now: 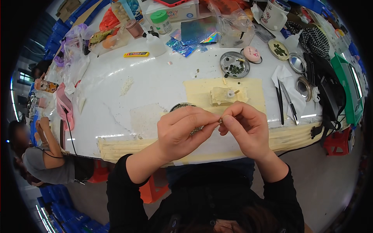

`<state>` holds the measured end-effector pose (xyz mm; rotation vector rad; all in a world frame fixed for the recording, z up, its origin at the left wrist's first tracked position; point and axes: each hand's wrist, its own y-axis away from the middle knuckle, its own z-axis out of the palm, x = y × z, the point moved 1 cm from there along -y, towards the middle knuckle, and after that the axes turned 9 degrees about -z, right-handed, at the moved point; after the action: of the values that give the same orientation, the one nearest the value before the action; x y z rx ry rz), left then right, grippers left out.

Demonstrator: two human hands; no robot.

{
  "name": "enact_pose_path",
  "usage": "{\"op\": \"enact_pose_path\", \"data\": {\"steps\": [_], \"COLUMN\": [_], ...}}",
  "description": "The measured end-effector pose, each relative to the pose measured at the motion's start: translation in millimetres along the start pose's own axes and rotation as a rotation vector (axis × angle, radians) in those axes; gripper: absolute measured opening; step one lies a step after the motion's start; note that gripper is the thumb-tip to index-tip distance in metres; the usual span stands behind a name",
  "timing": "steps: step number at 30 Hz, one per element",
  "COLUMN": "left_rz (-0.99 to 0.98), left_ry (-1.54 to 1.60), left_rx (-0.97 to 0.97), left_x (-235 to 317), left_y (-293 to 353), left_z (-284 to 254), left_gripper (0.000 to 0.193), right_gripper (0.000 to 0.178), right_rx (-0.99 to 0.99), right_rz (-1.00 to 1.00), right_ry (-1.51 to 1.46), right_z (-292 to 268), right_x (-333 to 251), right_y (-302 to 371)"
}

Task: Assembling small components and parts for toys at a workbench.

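One small piece [220, 121]: held above the table [112, 87].
Left hand [186, 130]: fingertips pinched on it.
Right hand [248, 130]: likewise.
Piece, in handling: probably light, hard, easily dropped; best gripped by its edges.

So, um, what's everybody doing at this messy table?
A person at the table is pinching one tiny piece between the fingertips of their left grip and right grip. It's too small to tell what it is. Just beyond sits a block wrapped in yellowish tape, and past that a round metal dish holds little dark green bits. Off to the left, another person in a grey top sits at the side.
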<state>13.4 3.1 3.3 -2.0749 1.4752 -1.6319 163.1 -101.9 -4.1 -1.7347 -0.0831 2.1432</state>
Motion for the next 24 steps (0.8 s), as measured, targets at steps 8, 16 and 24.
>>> {"op": "enact_pose_path", "data": {"steps": [8, 16, 24], "left_rz": [-0.039, -0.034, -0.024], "left_ry": [0.06, 0.047, 0.049], "left_rx": [0.006, -0.043, -0.003], "left_x": [2.4, 1.3, 2.0], "left_y": [-2.7, -0.3, -1.9], "left_z": [-0.6, -3.5, -0.5], "left_gripper": [0.019, 0.022, 0.019], "right_gripper": [0.009, 0.009, 0.01], "right_rx": [-0.007, -0.03, -0.046], "right_rz": [0.016, 0.024, 0.026], "right_ry": [0.024, 0.004, 0.001], "right_z": [0.4, -0.3, 0.0], "right_x": [-0.1, 1.4, 1.1], "right_y": [-0.4, -0.2, 0.0]}}
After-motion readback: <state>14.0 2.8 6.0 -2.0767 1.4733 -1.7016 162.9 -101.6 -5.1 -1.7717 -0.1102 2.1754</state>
